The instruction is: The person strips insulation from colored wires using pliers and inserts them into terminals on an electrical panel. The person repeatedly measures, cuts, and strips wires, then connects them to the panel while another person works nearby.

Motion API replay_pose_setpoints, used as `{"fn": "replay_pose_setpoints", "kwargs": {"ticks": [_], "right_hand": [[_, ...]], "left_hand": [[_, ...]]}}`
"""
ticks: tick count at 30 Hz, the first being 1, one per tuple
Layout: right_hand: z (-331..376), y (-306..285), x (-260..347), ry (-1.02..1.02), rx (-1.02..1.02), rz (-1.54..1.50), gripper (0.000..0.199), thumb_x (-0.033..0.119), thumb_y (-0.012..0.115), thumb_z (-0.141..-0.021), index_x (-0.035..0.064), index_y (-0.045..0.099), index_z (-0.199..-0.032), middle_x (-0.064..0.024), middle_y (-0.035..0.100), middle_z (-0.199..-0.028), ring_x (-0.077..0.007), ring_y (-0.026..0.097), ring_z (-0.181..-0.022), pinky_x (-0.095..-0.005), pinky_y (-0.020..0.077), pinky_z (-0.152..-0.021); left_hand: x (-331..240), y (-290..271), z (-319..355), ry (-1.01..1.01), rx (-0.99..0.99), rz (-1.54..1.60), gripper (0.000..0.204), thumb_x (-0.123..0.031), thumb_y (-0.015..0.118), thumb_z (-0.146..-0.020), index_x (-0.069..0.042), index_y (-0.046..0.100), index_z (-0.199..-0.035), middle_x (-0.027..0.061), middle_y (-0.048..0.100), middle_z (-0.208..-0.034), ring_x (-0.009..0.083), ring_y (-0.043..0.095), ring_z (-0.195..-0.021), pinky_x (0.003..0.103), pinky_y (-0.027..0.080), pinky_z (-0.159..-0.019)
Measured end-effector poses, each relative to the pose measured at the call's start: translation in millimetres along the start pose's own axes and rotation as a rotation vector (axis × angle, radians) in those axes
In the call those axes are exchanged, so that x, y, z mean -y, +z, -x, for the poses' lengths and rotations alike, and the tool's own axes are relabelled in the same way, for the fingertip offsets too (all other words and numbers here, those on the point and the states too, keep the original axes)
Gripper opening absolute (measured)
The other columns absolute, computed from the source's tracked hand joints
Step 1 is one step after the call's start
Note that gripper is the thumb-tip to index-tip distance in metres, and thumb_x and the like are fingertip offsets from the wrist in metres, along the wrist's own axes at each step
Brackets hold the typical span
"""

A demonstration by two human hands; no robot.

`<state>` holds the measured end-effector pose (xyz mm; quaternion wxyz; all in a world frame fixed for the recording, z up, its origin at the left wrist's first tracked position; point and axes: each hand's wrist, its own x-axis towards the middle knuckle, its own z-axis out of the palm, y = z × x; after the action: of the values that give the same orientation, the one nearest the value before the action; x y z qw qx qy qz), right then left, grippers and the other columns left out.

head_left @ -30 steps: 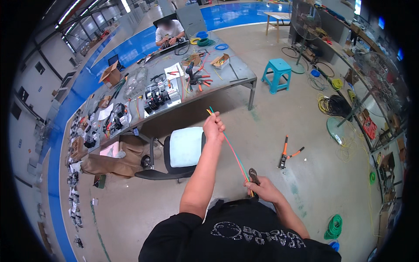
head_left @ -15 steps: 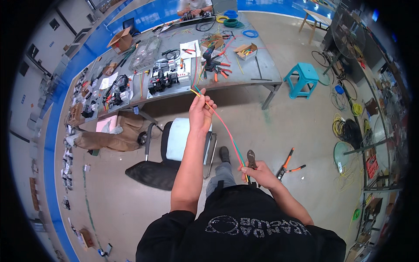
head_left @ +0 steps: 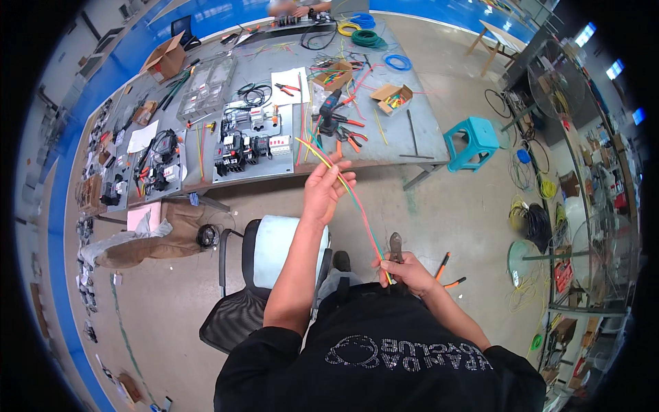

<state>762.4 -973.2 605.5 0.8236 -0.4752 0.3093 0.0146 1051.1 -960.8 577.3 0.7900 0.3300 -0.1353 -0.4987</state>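
My left hand (head_left: 328,189) is closed in a pinch round a small bundle of wires (head_left: 360,211), red, green and yellow. Their upper ends stick out past its fingers toward the table. The bundle runs down to my right hand (head_left: 406,272) at my waist, which is closed on the lower ends. The same hand grips a pair of worn, dark metal pliers (head_left: 395,246), whose head points up away from me; my palm hides the handles. Just beyond my right forearm is an orange-and-black handled tool (head_left: 445,270), partly hidden by the arm.
A grey table (head_left: 371,147) ahead carries a panel of electrical components (head_left: 250,147), a drill (head_left: 329,106), several pliers and wire coils. Before it stands an office chair (head_left: 278,250). A turquoise stool (head_left: 472,144) is at the right. Across the table a person (head_left: 298,10) handles parts.
The table and chair have shifted in view as my head moved. My left hand is slightly lower and right in the picture. Both hands keep hold of the wires, and the pliers stay in my right.
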Motion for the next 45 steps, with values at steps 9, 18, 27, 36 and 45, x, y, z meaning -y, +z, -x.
{"fn": "replay_pose_setpoints", "kwargs": {"ticks": [9,18,27,36,45], "right_hand": [[-80,5,39,0.101,0.101,0.009,0.028,0.023,0.062,-0.101,-0.0006,0.066,-0.116,-0.0054,0.069,-0.082,-0.0129,0.065,-0.07,-0.0236,0.0482,-0.064],[-179,5,76,0.192,0.301,0.132,0.029,0.021,0.064,-0.1,-0.0026,0.066,-0.117,-0.0056,0.069,-0.082,-0.0133,0.066,-0.073,-0.0261,0.0514,-0.069],[-270,-37,138,0.128,0.474,0.35,0.025,0.016,0.065,-0.099,-0.004,0.069,-0.114,-0.0041,0.067,-0.079,-0.0124,0.063,-0.071,-0.0281,0.0514,-0.067],[-344,-97,186,0.159,0.46,0.356,0.029,0.021,0.065,-0.098,-0.0028,0.069,-0.114,-0.0043,0.068,-0.079,-0.0119,0.063,-0.069,-0.0274,0.0515,-0.067],[-421,-130,159,0.2,0.335,0.461,0.031,0.026,0.069,-0.096,-0.0012,0.069,-0.109,-0.0082,0.069,-0.074,-0.0143,0.066,-0.061,-0.0286,0.0534,-0.059]], "left_hand": [[13,-35,9,-0.14,-0.104,-0.018,0.028,-0.022,0.057,-0.104,-0.004,0.06,-0.126,0.0105,0.07,-0.103,0.0211,0.072,-0.09,0.037,0.062,-0.079],[-34,-77,-4,0.076,-0.433,-0.013,0.026,-0.022,0.063,-0.101,-0.001,0.064,-0.116,0.013,0.071,-0.097,0.0239,0.074,-0.083,0.038,0.063,-0.073],[-38,-91,-78,0.147,-0.608,-0.008,0.027,-0.025,0.065,-0.1,-0.003,0.064,-0.116,0.0084,0.07,-0.092,0.0203,0.072,-0.082,0.036,0.062,-0.073],[-5,-63,-153,0.057,-0.518,-0.055,0.022,-0.018,0.056,-0.104,-0.005,0.06,-0.122,0.0066,0.069,-0.094,0.0191,0.071,-0.084,0.034,0.061,-0.077],[-98,-173,-121,0.087,-0.87,-0.547,0.021,-0.017,0.061,-0.101,-0.003,0.064,-0.116,0.0052,0.066,-0.083,0.015,0.067,-0.068,0.03,0.058,-0.064]]}}
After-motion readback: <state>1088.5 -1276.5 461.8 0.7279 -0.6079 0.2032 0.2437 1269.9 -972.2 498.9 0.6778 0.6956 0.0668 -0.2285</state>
